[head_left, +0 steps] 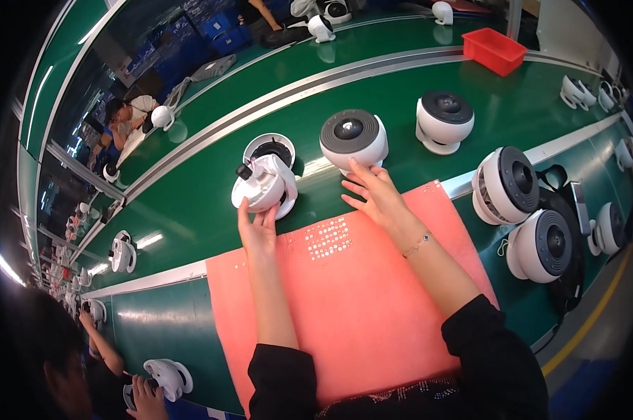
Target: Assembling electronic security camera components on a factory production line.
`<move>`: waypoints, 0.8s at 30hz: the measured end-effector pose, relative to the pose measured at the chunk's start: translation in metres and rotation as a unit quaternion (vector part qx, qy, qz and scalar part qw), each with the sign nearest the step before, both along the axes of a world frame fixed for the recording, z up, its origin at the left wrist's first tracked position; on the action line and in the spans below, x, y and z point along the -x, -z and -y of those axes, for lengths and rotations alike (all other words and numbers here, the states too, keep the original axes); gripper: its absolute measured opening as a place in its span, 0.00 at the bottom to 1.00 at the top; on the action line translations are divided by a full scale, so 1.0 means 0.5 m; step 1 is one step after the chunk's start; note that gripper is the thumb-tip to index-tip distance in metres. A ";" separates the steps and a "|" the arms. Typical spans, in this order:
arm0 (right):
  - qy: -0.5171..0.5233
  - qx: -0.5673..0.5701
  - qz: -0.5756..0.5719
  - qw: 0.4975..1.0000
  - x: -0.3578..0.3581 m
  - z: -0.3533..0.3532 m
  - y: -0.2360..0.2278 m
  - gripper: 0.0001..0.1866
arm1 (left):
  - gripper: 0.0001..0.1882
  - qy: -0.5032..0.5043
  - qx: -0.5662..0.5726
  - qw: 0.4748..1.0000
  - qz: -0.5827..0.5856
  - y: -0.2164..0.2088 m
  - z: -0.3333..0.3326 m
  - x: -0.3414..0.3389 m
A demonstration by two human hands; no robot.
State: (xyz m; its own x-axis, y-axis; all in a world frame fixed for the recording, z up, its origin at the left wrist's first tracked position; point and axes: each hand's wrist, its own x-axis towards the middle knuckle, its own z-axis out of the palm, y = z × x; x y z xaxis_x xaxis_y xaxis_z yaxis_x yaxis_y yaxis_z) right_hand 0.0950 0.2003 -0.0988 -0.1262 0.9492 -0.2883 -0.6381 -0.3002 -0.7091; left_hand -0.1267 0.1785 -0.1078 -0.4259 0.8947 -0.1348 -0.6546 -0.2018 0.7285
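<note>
My left hand (259,229) grips the lower edge of an opened white device housing (266,190), thumb at its front and fingers underneath. A small black cylinder sticks up from that housing. Right behind it lies a round white cover with a dark inside (271,145). My right hand (378,194) has its fingers spread, the fingertips at the lower side of a round white device with a grey ringed face and glossy black centre (353,134). Whether they touch it I cannot tell. Beneath both forearms is a pink mat (344,315) bearing rows of small shiny screws (327,239).
Another white device (445,122) stands on the green belt (211,189) to the right. More such devices (507,185) crowd the bench at right. A red bin (493,50) sits at the back. At lower left, a co-worker's hand (147,400) is beside a white device (169,379).
</note>
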 end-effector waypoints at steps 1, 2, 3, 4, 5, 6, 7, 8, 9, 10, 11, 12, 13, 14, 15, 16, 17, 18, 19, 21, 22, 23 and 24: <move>-0.020 -0.005 0.012 1.000 0.003 0.000 0.004 0.37 | 0.31 -0.006 -0.001 1.000 -0.030 -0.010 0.009 0.011; -0.039 -0.009 0.025 0.999 0.006 0.002 0.007 0.34 | 0.32 -0.014 0.005 0.999 -0.046 -0.022 0.019 0.021; -0.041 -0.009 0.026 0.999 0.008 0.007 0.008 0.34 | 0.33 -0.021 0.011 0.998 -0.061 -0.036 0.027 0.032; -0.047 -0.010 0.027 0.998 0.011 0.014 0.003 0.31 | 0.34 -0.027 0.006 0.996 -0.084 -0.050 0.036 0.043; -0.052 -0.011 0.028 0.998 0.013 0.022 -0.003 0.28 | 0.34 -0.028 0.010 0.995 -0.096 -0.066 0.048 0.056; -0.054 -0.010 0.030 0.998 0.014 0.029 -0.008 0.28 | 0.34 -0.028 0.014 0.994 -0.107 -0.083 0.060 0.068; -0.118 -0.021 0.028 0.992 0.016 0.037 -0.014 0.26 | 0.35 -0.024 0.017 0.989 -0.147 -0.100 0.076 0.082; -0.180 -0.030 0.027 0.983 0.017 0.045 -0.019 0.23 | 0.36 -0.013 0.036 0.986 -0.164 -0.108 0.089 0.098; -0.213 -0.079 0.098 0.969 0.024 0.057 -0.030 0.20 | 0.36 -0.002 0.054 0.982 -0.180 -0.116 0.102 0.113; -0.204 -0.173 0.183 0.946 0.032 0.068 -0.033 0.20 | 0.34 -0.006 0.065 0.979 -0.191 -0.130 0.117 0.121; -0.189 -0.264 0.265 0.908 0.040 0.082 -0.045 0.20 | 0.33 0.037 0.054 0.979 -0.192 -0.129 0.124 0.153; -0.130 -0.330 0.396 0.847 0.042 0.107 -0.064 0.24 | 0.31 0.080 0.042 0.977 -0.193 -0.127 0.130 0.180; -0.136 -0.330 0.396 0.846 0.048 0.126 -0.078 0.24 | 0.29 0.066 0.040 0.978 -0.192 -0.140 0.146 0.174; -0.041 -0.414 0.502 0.759 0.043 0.145 -0.095 0.26 | 0.29 0.043 0.049 0.977 -0.205 -0.168 0.158 0.140; 0.054 -0.484 0.589 0.645 0.038 0.157 -0.101 0.28 | 0.28 0.019 0.060 0.974 -0.219 -0.184 0.164 0.116; 0.051 -0.484 0.591 0.643 0.038 0.166 -0.100 0.28 | 0.28 0.083 0.045 0.969 -0.226 -0.186 0.173 0.132; 0.072 -0.514 0.628 0.580 0.033 0.173 -0.097 0.29 | 0.28 0.091 0.047 0.969 -0.225 -0.183 0.179 0.136; 0.091 -0.541 0.661 0.513 0.027 0.181 -0.092 0.31 | 0.28 0.098 0.048 0.968 -0.224 -0.181 0.182 0.136; 0.098 -0.554 0.660 0.497 0.017 0.187 -0.083 0.29 | 0.26 0.107 0.037 0.973 -0.200 -0.171 0.178 0.137; 0.127 -0.593 0.661 0.443 -0.011 0.199 -0.071 0.24 | 0.23 0.132 0.020 0.974 -0.185 -0.145 0.172 0.150; 0.148 -0.605 0.661 0.418 -0.029 0.204 -0.063 0.18 | 0.20 0.142 0.025 0.973 -0.182 -0.139 0.166 0.143; 0.145 -0.620 0.649 0.417 -0.040 0.209 -0.055 0.17 | 0.20 0.177 0.021 0.971 -0.159 -0.131 0.166 0.147; 0.141 -0.634 0.636 0.416 -0.050 0.214 -0.049 0.15 | 0.19 0.211 0.017 0.968 -0.136 -0.122 0.167 0.151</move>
